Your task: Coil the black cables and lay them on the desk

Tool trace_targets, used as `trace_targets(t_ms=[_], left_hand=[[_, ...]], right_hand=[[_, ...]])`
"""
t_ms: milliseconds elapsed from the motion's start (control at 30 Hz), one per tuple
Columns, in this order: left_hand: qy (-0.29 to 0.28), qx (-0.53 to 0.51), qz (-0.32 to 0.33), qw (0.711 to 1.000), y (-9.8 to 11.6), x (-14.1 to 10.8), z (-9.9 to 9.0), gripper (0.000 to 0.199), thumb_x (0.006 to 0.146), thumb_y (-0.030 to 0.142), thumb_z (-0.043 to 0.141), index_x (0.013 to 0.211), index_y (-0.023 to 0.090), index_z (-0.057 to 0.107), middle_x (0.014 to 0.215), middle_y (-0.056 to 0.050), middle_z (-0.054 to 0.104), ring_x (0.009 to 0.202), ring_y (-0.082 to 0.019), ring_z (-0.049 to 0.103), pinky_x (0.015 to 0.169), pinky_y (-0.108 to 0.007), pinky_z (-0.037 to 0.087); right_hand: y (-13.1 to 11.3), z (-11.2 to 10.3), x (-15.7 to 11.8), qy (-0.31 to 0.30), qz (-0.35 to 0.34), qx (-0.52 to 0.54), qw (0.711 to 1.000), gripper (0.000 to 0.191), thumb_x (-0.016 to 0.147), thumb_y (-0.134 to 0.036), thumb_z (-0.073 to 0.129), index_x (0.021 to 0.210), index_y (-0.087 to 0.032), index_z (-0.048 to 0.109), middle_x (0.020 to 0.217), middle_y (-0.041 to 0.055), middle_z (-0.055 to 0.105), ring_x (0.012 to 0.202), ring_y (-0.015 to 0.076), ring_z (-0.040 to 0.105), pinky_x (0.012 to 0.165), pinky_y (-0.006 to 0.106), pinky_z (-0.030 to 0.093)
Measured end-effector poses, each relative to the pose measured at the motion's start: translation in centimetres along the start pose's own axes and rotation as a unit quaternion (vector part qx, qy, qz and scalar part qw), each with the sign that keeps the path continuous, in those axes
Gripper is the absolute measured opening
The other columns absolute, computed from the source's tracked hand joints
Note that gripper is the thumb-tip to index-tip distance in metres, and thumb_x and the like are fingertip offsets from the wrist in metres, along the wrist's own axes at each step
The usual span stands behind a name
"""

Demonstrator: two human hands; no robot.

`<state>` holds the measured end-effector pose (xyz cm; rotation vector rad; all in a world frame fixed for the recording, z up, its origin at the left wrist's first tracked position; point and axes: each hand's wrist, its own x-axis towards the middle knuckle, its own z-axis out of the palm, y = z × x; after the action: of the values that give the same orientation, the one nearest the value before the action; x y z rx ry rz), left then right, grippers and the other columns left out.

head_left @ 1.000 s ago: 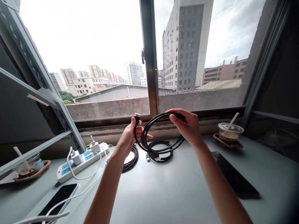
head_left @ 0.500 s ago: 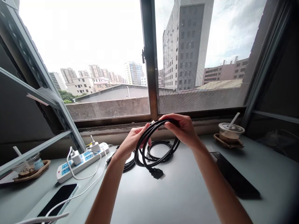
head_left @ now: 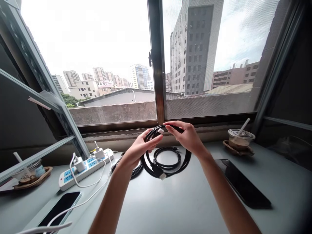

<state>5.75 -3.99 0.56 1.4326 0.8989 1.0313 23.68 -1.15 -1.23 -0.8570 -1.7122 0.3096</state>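
Note:
A black cable (head_left: pixel 187 159) hangs in the air above the table, wound into a round coil. Its plug with a pale tip (head_left: pixel 162 175) dangles at the lower part of the loop, and a second pale-tipped plug (head_left: pixel 161 131) shows at the top near my fingers. My left hand (head_left: pixel 142 144) is closed on the coil's upper left side. My right hand (head_left: pixel 186 135) pinches the upper right of the same coil. Through the loop, a smaller black cable coil (head_left: pixel 179 159) is visible on the table, and another black coil (head_left: pixel 137 172) lies partly hidden behind my left wrist.
At left, a white power strip (head_left: pixel 87 169) carries plugged chargers and white cords, near a phone (head_left: pixel 59 208). A lidded cup (head_left: pixel 241 136) stands at back right, behind a black phone-like slab (head_left: pixel 243 185). Another cup (head_left: pixel 34 169) sits far left by a metal frame (head_left: pixel 65 120).
The coil has turned to face me and its loops lie closer together. The lower plug has shifted slightly up and left. My left thumb now lies across the coil, and the upper plug shows more fully.

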Motion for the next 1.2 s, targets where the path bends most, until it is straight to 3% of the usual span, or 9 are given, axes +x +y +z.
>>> trace_targets(t_ms=[67,167,267,400,600,800,967,1100,1200], left_hand=[[0.018,-0.033,0.01,0.999,-0.3,0.2,0.4,0.043,0.066,0.039,0.077,0.093,0.018,0.052,0.054,0.01,0.026,0.047,-0.003,0.019,0.044,-0.017,0.014],[0.025,-0.043,0.021,0.999,-0.6,0.3,0.8,0.045,0.064,0.037,0.078,0.093,0.017,0.05,0.054,0.01,0.028,0.047,-0.003,0.018,0.043,-0.019,0.012],[0.033,-0.025,0.017,0.999,-0.6,0.2,1.3,0.052,0.06,0.033,0.08,0.1,0.015,0.052,0.054,0.01,0.033,0.047,-0.003,0.02,0.044,-0.02,0.013],[0.035,-0.019,0.0,0.999,-0.7,0.2,2.0,0.059,0.058,0.024,0.079,0.108,0.015,0.05,0.051,0.011,0.031,0.046,-0.003,0.02,0.044,-0.02,0.013],[0.001,-0.043,0.001,0.999,-1.1,0.4,2.1,0.057,0.061,0.024,0.077,0.11,0.014,0.049,0.054,0.011,0.028,0.049,-0.003,0.017,0.045,-0.02,0.012],[-0.011,-0.046,-0.006,0.999,-1.2,0.8,1.0,0.052,0.064,0.026,0.076,0.109,0.015,0.052,0.056,0.01,0.034,0.049,-0.003,0.026,0.047,-0.019,0.019],[0.016,0.066,0.026,0.997,-1.8,1.6,-0.2,0.04,0.069,0.039,0.071,0.097,0.014,0.056,0.061,0.004,0.051,0.062,-0.011,0.051,0.061,-0.023,0.036],[0.033,0.116,-0.022,0.993,-2.9,2.9,-1.0,0.047,0.071,0.052,0.066,0.096,0.014,0.058,0.082,-0.006,0.065,0.088,-0.02,0.06,0.079,-0.029,0.042],[0.018,0.105,-0.077,0.991,-3.5,3.5,-1.4,0.056,0.069,0.061,0.063,0.103,0.017,0.055,0.092,-0.007,0.068,0.095,-0.022,0.062,0.085,-0.032,0.043]], right_hand=[[-0.2,-0.1,-0.2,-0.002,-0.015,-0.047,0.999,0.035,0.092,-0.044,0.044,0.108,-0.024,0.067,0.093,0.0037,0.066,0.066,0.0116,0.059,0.06,0.024,0.042],[-0.8,-0.2,-0.4,-0.027,-0.055,-0.062,0.996,0.036,0.093,-0.045,0.041,0.118,-0.029,0.06,0.104,0.0021,0.063,0.075,0.0111,0.061,0.065,0.023,0.043],[-1.4,-0.2,-0.6,-0.047,-0.094,-0.056,0.993,0.033,0.087,-0.047,0.053,0.112,-0.029,0.064,0.108,0.0018,0.061,0.087,0.0134,0.061,0.069,0.022,0.044],[-1.6,-0.1,-0.6,-0.061,-0.132,-0.052,0.988,0.023,0.09,-0.038,0.051,0.093,-0.024,0.069,0.099,0.0021,0.063,0.084,0.0122,0.06,0.073,0.023,0.044],[-0.9,-0.6,-0.4,-0.096,-0.151,-0.03,0.983,0.02,0.083,-0.035,0.062,0.098,-0.025,0.068,0.099,0.002,0.062,0.085,0.0129,0.06,0.072,0.023,0.044],[-0.7,-0.7,-0.2,-0.039,-0.146,-0.045,0.987,0.016,0.081,-0.035,0.065,0.09,-0.023,0.07,0.094,0.0006,0.063,0.073,0.0094,0.059,0.067,0.021,0.044],[0.5,-0.3,0.2,0.067,-0.122,-0.036,0.99,0.019,0.076,-0.038,0.069,0.086,-0.022,0.07,0.088,0.0009,0.063,0.069,0.0096,0.057,0.06,0.02,0.044],[1.5,0.1,0.6,0.134,-0.073,-0.069,0.986,0.021,0.074,-0.038,0.071,0.085,-0.02,0.07,0.086,0.001,0.063,0.064,0.009,0.055,0.063,0.022,0.045],[1.6,0.2,0.8,0.154,-0.035,-0.087,0.984,0.021,0.074,-0.037,0.071,0.085,-0.02,0.07,0.087,0.0007,0.062,0.061,0.0079,0.053,0.066,0.022,0.046]])
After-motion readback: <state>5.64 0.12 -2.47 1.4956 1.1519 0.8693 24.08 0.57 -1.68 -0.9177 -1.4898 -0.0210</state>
